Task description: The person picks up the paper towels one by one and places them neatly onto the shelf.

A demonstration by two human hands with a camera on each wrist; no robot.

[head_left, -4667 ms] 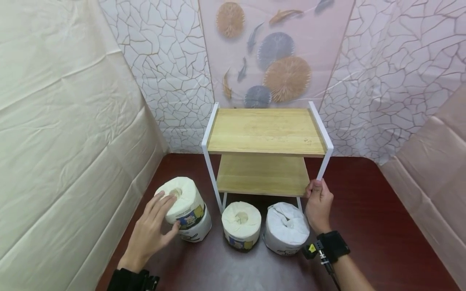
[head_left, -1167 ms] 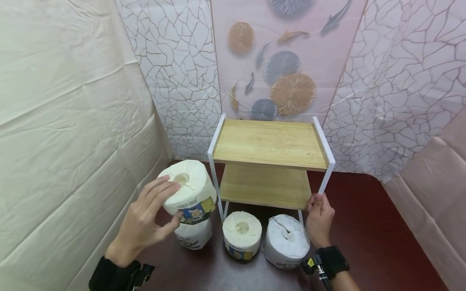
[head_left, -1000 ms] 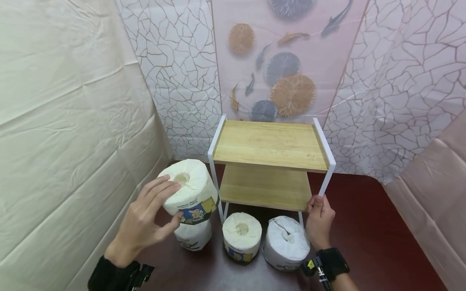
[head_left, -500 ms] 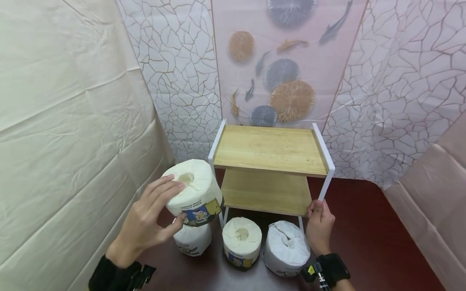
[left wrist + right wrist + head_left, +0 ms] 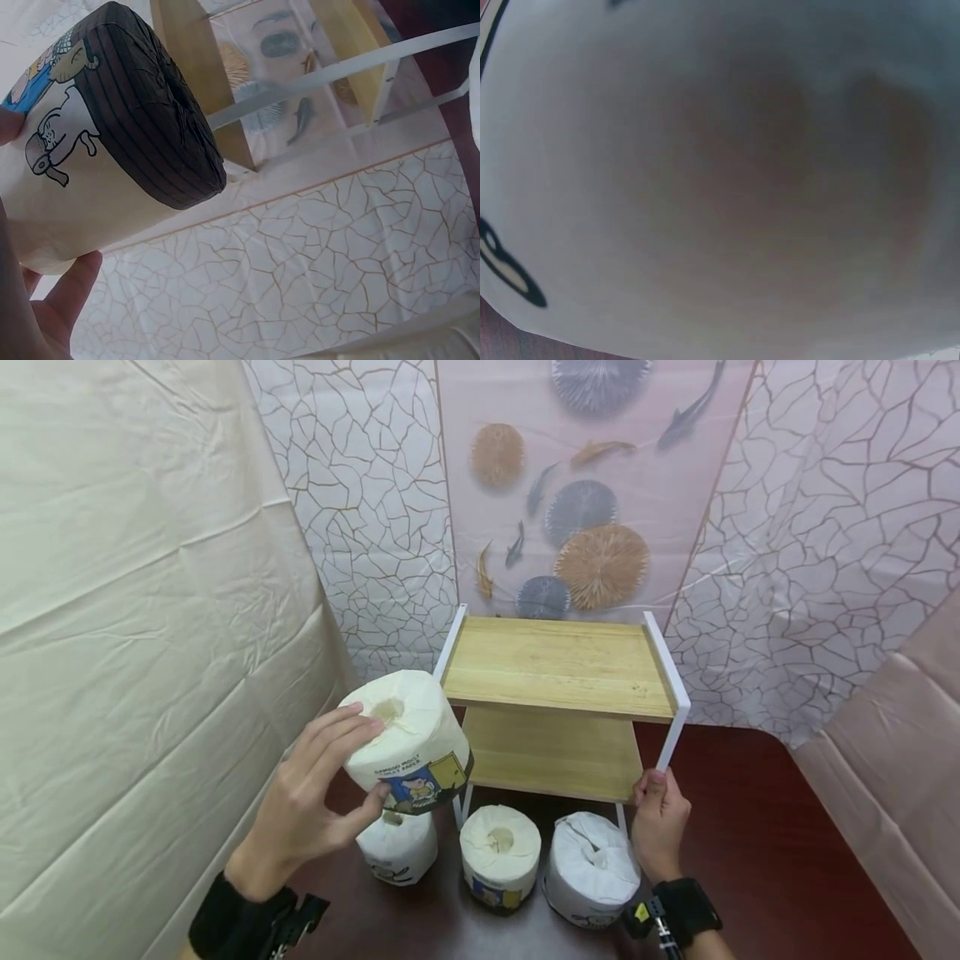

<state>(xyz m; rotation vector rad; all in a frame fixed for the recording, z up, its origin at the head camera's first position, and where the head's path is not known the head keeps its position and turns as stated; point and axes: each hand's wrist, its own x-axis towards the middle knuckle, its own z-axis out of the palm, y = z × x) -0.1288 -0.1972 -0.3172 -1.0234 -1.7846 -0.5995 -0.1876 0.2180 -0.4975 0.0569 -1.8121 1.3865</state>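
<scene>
My left hand (image 5: 311,793) grips a cream toilet paper roll (image 5: 408,739), thumb on its printed front and fingers over its top. The roll is tilted and raised left of the shelf. In the left wrist view its dark striped base (image 5: 150,105) faces the shelf. Behind and below it stands a white toilet paper roll (image 5: 397,852), partly covered by the raised one. My right hand (image 5: 660,822) holds the front right leg of the two-tier wooden shelf (image 5: 558,664). The right wrist view is filled by a pale roll (image 5: 630,187), close to the camera.
Another cream roll (image 5: 501,860) and a white roll (image 5: 592,872) stand on the dark red table (image 5: 757,860) before the shelf. Pale cloth (image 5: 150,610) hangs at the left, and a patterned backdrop (image 5: 360,527) rises behind.
My left hand has lifted the cream roll off the white roll beneath and moved it up and to the right. The right hand keeps its hold on the shelf leg. The head view has shifted.
</scene>
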